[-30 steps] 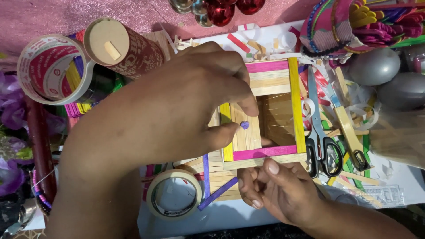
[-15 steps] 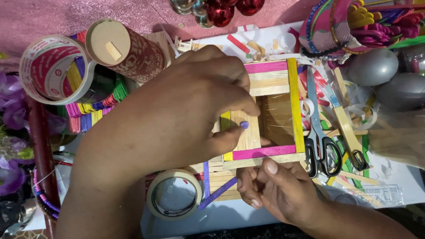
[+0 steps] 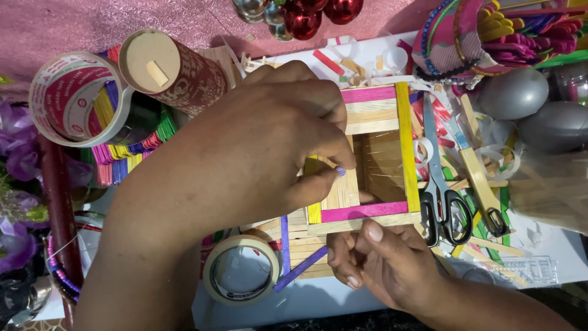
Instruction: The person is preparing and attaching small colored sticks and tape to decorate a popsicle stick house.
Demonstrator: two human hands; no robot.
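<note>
Two bare hands work over a crowded white counter [image 3: 343,294] whose far edge meets a pink glittery cloth [image 3: 73,24]. Largest in view, the left hand [image 3: 257,153] reaches in from the left and arches over the near-left part of a square craft-stick frame [image 3: 373,116], its thumb and forefinger pinched together on a small purple-tipped piece [image 3: 340,171] at the frame's inner left edge, apparently to seat it there. The frame lies flat at the counter's middle, built of plain wooden sticks with pink bars at the far and near sides and yellow bars at left and right; flat lying keeps the layers level. The right hand [image 3: 383,270], lower and smaller in view, presses its fingertips against the frame's near edge [image 3: 367,224], its grip loosely curled and clamped on nothing, seemingly bracing the frame against sliding. To the left stand a cardboard tube [image 3: 168,70] and a large tape roll [image 3: 73,98] beside a fan of coloured craft sticks [image 3: 131,147]. A smaller masking-tape roll [image 3: 241,270] lies just beside the frame's near-left corner, within reach. Black-handled scissors [image 3: 442,196] lie just right of the frame, blades pointing away. Silver egg shapes [image 3: 514,92] and red baubles [image 3: 318,12] sit at the far side, apart from the work.
</note>
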